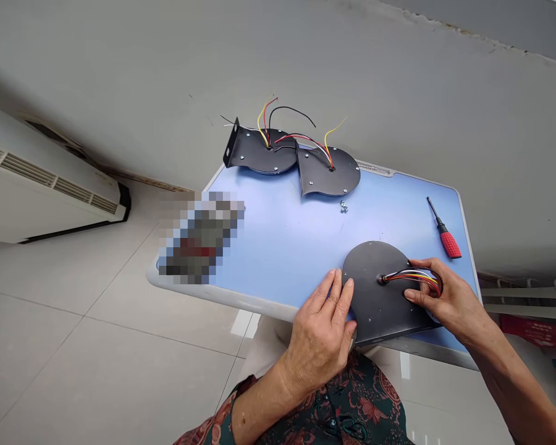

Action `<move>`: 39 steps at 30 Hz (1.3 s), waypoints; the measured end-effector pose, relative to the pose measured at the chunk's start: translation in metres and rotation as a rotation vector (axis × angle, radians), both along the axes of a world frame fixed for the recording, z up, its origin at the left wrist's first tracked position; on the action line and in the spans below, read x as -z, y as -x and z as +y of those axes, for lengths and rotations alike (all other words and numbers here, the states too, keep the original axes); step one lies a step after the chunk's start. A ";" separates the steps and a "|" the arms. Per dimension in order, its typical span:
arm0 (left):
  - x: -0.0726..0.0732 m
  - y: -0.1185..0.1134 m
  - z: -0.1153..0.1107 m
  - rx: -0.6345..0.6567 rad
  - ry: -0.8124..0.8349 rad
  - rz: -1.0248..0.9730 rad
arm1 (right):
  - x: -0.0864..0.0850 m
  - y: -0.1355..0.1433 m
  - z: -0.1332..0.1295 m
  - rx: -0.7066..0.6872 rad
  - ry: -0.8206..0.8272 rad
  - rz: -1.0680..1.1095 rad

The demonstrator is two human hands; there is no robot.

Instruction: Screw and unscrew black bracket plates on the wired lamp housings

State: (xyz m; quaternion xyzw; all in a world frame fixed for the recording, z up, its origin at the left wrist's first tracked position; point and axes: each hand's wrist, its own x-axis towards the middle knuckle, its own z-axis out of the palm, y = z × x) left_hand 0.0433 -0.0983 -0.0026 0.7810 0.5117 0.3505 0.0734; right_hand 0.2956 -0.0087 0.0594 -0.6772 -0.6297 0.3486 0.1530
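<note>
A black round-ended metal bracket plate (375,309) lies at the table's near edge, its bent flange towards me. Yellow, red, white and black wires (410,276) come out of its central hole. My left hand (324,321) grips its left edge, fingers together along the rim and the thumb low by the corner. At the right edge, my right hand (445,296) has its thumb over the plate and its fingers by the rim. The wires bend into that grasp; their ends are hidden. Small holes or screws dot the plate's rim.
Two similar wired bracket plates, a left one (259,154) and a right one (327,176), overlap at the back. Several small screws (343,207) lie before them. A red-handled screwdriver (447,238) rests at right on the blue table (269,247). A pixelated object (201,241) lies left.
</note>
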 end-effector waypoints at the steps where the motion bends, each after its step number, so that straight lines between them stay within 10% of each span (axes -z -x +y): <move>1: 0.000 0.000 0.000 0.000 0.002 0.002 | 0.001 0.000 -0.001 0.003 -0.010 -0.010; 39: 0.000 0.002 0.001 0.030 -0.039 0.046 | -0.004 0.002 0.003 -0.121 -0.112 -0.138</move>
